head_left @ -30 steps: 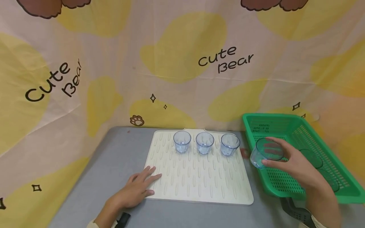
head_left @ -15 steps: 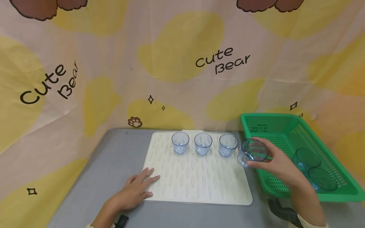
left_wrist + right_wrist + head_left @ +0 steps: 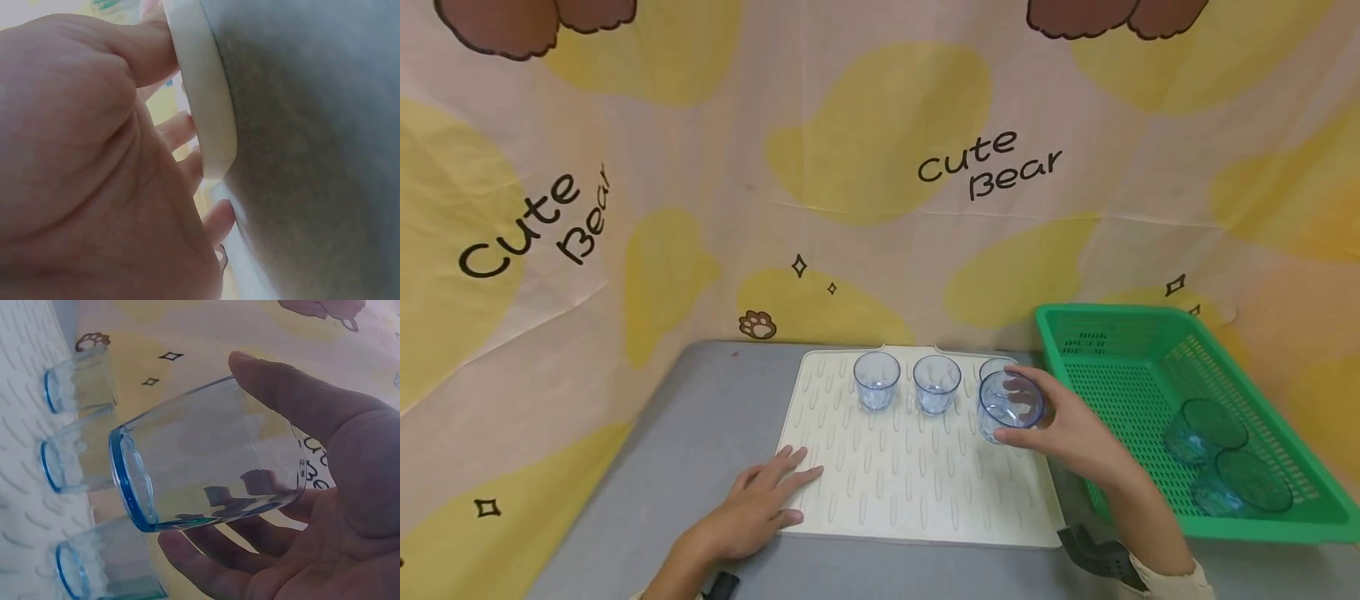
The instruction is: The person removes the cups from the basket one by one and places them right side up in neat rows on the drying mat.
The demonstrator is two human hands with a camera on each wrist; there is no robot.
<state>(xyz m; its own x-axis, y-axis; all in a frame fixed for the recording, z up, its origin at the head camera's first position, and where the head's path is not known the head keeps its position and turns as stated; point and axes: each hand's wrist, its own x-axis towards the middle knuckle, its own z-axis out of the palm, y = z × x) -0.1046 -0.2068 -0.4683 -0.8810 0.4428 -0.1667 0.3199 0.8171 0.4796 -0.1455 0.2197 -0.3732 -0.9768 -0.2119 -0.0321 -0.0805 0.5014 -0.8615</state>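
Observation:
My right hand (image 3: 1078,433) grips a clear bluish glass (image 3: 1009,404) between thumb and fingers, over the right part of a white ribbed mat (image 3: 910,492). In the right wrist view the held glass (image 3: 200,456) stands apart from the mat. Behind it, partly hidden in the head view, is another glass (image 3: 996,365). Two more glasses, a left one (image 3: 876,383) and a middle one (image 3: 936,386), stand upright in the same row. My left hand (image 3: 748,508) rests with spread fingers on the mat's left front edge; the left wrist view shows its fingers along the mat's rim (image 3: 209,94).
A green plastic basket (image 3: 1101,358) stands to the right, with two glasses inside, one farther back (image 3: 1202,433) and one nearer (image 3: 1240,487). The grey table (image 3: 700,417) meets a patterned cloth (image 3: 850,167) at the back.
My right hand has carried the glass leftward from over the basket to over the mat, in front of the row's right glass. The left hand stays at the mat's edge.

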